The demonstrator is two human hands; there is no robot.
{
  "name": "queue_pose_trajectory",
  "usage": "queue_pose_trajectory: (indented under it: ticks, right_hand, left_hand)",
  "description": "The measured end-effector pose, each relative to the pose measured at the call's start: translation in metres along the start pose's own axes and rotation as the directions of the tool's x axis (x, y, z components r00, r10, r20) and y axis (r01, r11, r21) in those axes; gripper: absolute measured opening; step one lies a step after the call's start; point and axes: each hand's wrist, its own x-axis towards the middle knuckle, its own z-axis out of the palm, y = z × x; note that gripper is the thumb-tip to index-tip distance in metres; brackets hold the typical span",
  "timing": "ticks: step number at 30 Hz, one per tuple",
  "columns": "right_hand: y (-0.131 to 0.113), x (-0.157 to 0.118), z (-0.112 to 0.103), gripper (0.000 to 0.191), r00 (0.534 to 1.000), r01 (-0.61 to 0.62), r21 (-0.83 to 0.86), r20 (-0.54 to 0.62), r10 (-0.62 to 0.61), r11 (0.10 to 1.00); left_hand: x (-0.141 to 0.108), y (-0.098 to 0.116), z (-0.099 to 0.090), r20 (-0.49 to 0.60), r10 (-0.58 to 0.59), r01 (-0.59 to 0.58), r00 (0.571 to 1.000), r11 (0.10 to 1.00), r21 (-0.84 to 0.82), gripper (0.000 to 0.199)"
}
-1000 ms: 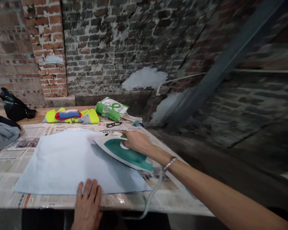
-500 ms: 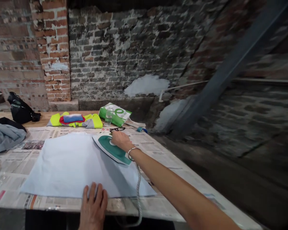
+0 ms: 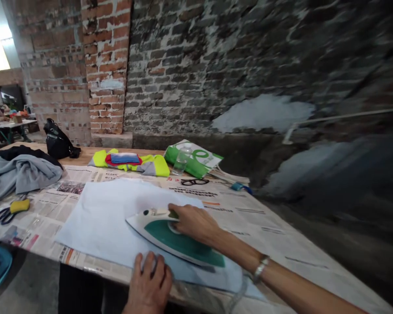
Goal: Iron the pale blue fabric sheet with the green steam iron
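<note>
Green-and-white steam iron (image 3: 178, 239) flat on a pale blue cloth (image 3: 114, 222), nose aimed left and slightly away, heel toward the lower right, long axis slanting across the near right part of the cloth. Right hand (image 3: 194, 222) closed around the iron's handle, fingers curled over the top, a metal bracelet (image 3: 260, 269) on the wrist. Left hand (image 3: 149, 283) open, fingers spread on the cloth near its front edge, just beside the iron. Beneath the cloth, newspaper sheets (image 3: 249, 222) over a wooden table (image 3: 81, 155). Just past the cloth, black-framed glasses (image 3: 194, 182); beyond them, a clear plastic bottle (image 3: 180, 162), a green-and-white bag (image 3: 191, 158) and a folded high-visibility vest (image 3: 159, 166). Toward the left, a grey garment (image 3: 19, 173) and yellow-handled scissors (image 3: 10, 213) on the newspaper, plus a black bag (image 3: 57, 141) on bare wood. Behind everything, a patchy brick wall (image 3: 183, 65).
</note>
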Motion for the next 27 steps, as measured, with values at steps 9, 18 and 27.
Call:
queue_pose_trajectory:
  ticks: [9, 18, 27]
  right_hand:
    - [0.002, 0.081, 0.002, 0.037, 0.996, -0.008, 0.001, -0.088, 0.008, 1.0]
    - [0.013, 0.099, -0.001, 0.038, 0.985, -0.068, 0.04, -0.155, 0.073, 0.997]
    - [-0.042, 0.022, 0.005, 0.024, 0.971, 0.24, 0.015, -0.014, -0.24, 0.971]
  left_hand:
    - [0.002, -0.004, -0.007, -0.017, 0.046, -0.045, 0.999, 0.999, 0.028, 0.033]
    - [-0.004, -0.009, -0.015, 0.128, 0.013, 0.019, 0.992, 0.97, -0.243, 0.062]
    - [-0.039, -0.06, -0.055, 0.208, -0.303, 0.332, 0.93, 0.935, -0.126, 0.097]
